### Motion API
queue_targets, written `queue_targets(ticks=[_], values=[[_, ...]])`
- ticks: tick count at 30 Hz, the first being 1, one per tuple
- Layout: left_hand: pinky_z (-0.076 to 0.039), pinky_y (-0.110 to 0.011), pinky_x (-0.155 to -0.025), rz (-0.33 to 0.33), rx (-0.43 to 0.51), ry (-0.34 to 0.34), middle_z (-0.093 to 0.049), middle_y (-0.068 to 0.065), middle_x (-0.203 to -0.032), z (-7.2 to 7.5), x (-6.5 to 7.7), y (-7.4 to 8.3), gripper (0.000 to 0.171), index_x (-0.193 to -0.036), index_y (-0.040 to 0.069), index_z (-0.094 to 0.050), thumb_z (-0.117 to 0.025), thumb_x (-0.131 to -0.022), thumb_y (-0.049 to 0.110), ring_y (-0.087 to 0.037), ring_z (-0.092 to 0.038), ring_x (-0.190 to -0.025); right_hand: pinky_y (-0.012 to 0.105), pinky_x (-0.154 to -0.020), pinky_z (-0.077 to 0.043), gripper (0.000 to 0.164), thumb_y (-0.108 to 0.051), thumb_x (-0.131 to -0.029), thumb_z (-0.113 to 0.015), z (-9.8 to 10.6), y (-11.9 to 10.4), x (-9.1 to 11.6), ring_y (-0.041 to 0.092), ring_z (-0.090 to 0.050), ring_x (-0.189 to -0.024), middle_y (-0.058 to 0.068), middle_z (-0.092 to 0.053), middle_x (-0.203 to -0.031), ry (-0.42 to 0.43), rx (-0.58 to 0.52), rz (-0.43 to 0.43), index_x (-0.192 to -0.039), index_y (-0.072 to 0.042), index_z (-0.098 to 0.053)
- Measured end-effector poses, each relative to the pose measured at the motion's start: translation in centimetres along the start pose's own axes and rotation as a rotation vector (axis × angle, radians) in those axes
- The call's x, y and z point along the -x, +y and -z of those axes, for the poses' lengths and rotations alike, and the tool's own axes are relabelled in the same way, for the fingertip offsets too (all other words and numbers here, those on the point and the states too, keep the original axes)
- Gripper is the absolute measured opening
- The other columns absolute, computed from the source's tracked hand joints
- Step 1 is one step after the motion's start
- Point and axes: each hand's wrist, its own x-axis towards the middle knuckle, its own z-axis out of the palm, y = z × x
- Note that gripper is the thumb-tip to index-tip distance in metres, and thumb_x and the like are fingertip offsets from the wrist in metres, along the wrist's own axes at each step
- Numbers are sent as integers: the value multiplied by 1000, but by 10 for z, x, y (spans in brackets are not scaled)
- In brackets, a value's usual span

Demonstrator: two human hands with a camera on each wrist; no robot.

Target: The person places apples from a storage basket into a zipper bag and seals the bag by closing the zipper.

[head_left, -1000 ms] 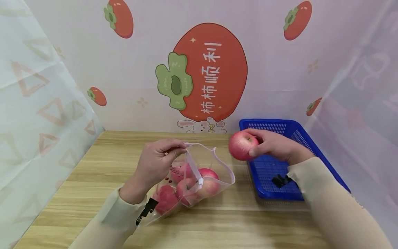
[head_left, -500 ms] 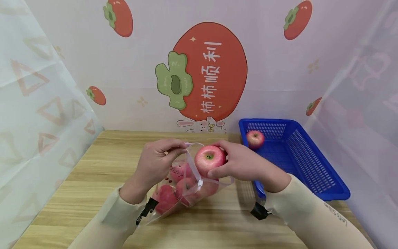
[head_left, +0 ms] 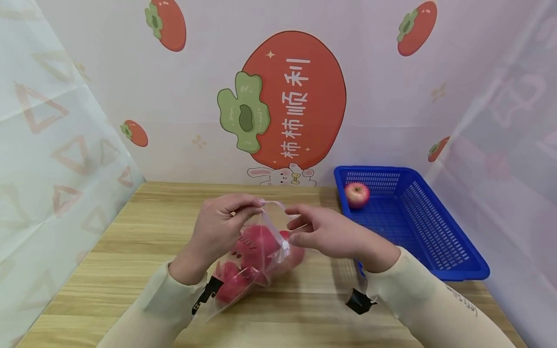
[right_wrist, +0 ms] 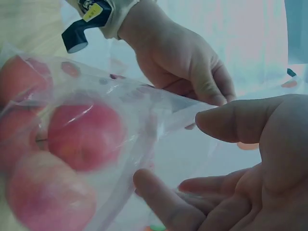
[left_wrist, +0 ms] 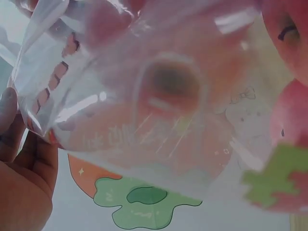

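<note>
A clear zip bag (head_left: 274, 229) printed with lettering lies tilted on the table with several red apples (head_left: 232, 285) inside. My left hand (head_left: 222, 224) pinches the bag's top edge at the left of its mouth. At the right of the opening is my right hand (head_left: 332, 232), thumb and fingers spread apart, holding nothing. A white slider (head_left: 285, 247) sits on the zip strip beside its fingertips. In the right wrist view, apples (right_wrist: 86, 134) show blurred through the plastic. The bag (left_wrist: 163, 110) fills much of the left wrist view.
To the right stands a blue perforated basket (head_left: 428, 212), with one apple (head_left: 357, 195) in its far left corner. The wooden table (head_left: 135, 246) ends at a printed cloth backdrop (head_left: 374, 106). Cloth also hangs at both sides.
My right hand carried an apple left from over the basket to the bag's mouth and let it go; it now lies in the bag. My left hand stays on the edge.
</note>
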Motion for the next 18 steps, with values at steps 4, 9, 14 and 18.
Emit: queue_targets(ticks=[4, 9, 14, 18], values=[[-51, -21, -62, -7, -3, 13, -74, 8, -93, 1, 0, 0, 14, -93, 12, -80, -79, -83, 2, -10, -67, -78, 40, -89, -53, 56, -15, -97, -64, -2, 1, 0, 25, -61, -116, 11, -63, -126, -40, -20, 42, -148, -5, -43], [-51, -21, -61, -7, 6, 21, -74, 8, -92, 4, 0, 0, 14, -92, 11, -79, -78, -83, 0, -11, -66, -75, 39, -89, -53, 56, -14, -97, -64, -3, 1, 1, 27, -60, -117, 13, -62, -128, -43, -27, 38, -148, -6, -43], [-54, -23, -64, 6, -2, 12, -74, 10, -93, 6, 0, 1, 14, -93, 11, -79, -78, -84, 0, -10, -68, -80, 40, -90, -53, 58, -17, -96, -66, -2, 1, 1, 26, -59, -119, 13, -61, -129, -54, -29, 37, -149, -7, -42], [-55, -24, -65, 17, 3, 8, -74, 9, -93, 6, 0, 1, 14, -94, 9, -79, -78, -84, 0, -10, -69, -81, 40, -90, -53, 54, -16, -96, -66, 6, 3, 0, 26, -62, -113, 10, -62, -126, -27, -52, 41, -146, -7, -47]])
